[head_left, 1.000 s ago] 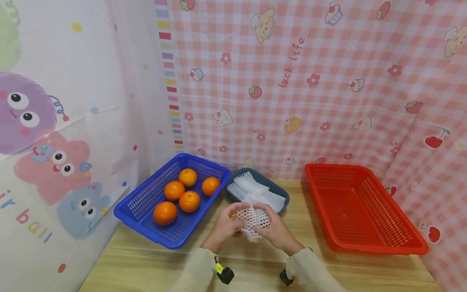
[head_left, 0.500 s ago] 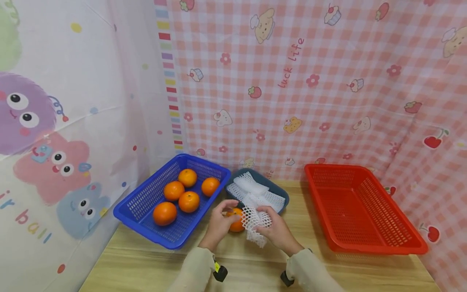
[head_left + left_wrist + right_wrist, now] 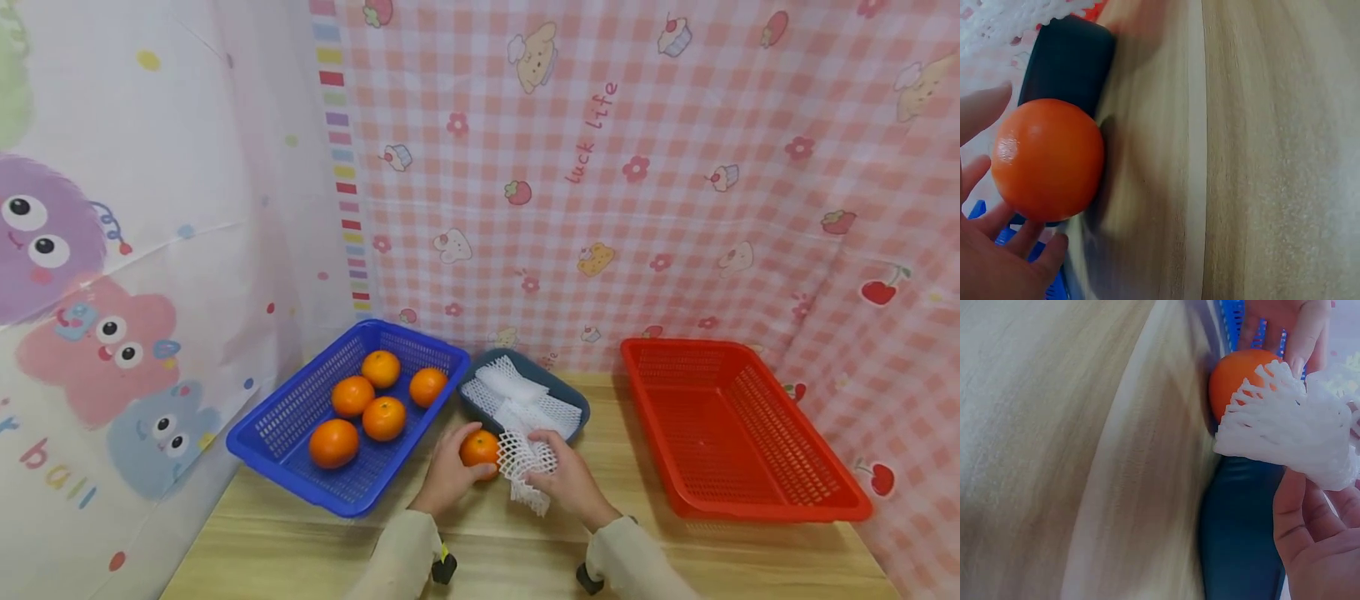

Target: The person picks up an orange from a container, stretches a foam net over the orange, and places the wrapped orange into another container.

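Note:
My left hand (image 3: 447, 471) curves round an orange (image 3: 480, 452) in front of the dark tray. In the left wrist view the fingers (image 3: 1025, 240) lie under the orange's near side, while the thumb shows beside it. To the right, my right hand (image 3: 567, 477) pinches a white foam net sleeve (image 3: 527, 467) that hangs bunched down. The net's frayed edge overlaps the orange in the right wrist view. A dark teal tray (image 3: 581, 408) behind the hands holds more white foam nets (image 3: 510, 387).
On the left, a blue basket (image 3: 262, 454) contains several oranges (image 3: 334, 443). A red basket (image 3: 678, 492) with a bare bottom stands on the right. Patterned cloth (image 3: 570, 208) hangs behind the wooden table (image 3: 517, 554).
Both hands were on the net in front of the orange. My left hand has let go of it and now cups the orange, while the right has drawn the net slightly rightward.

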Available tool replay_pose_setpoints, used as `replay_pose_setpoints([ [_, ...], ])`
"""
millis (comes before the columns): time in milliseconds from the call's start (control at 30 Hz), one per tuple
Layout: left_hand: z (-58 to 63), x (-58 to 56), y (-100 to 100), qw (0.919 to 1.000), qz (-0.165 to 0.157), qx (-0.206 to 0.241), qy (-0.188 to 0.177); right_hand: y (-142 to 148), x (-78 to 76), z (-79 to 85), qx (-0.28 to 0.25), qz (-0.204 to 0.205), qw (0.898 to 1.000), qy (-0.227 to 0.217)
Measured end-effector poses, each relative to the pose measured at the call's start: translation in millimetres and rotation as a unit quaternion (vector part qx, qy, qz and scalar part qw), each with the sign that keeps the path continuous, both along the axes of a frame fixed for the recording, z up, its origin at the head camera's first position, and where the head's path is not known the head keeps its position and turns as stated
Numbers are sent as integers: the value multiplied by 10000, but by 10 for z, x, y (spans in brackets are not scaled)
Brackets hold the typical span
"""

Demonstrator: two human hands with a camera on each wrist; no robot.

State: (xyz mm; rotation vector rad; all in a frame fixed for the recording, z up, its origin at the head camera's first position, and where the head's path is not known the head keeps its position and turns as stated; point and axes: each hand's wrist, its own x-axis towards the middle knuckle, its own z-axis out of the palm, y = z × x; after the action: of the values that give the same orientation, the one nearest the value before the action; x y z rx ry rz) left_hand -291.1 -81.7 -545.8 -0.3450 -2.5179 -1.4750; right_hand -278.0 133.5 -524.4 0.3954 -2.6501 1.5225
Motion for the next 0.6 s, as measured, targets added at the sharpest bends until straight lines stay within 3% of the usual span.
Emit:
replay_pose_setpoints([
  [200,-85,-47,24,9997,-96,-103,-222,18,-9,-60,-18,54,10000,64],
  [367,-150,-75,67,9997,-24,-162,-202,29,-5,-94,3,2,9999,134],
  [600,-248,-61,46,9979,591,-121,-248,27,15,-137,39,-27,9996,278],
])
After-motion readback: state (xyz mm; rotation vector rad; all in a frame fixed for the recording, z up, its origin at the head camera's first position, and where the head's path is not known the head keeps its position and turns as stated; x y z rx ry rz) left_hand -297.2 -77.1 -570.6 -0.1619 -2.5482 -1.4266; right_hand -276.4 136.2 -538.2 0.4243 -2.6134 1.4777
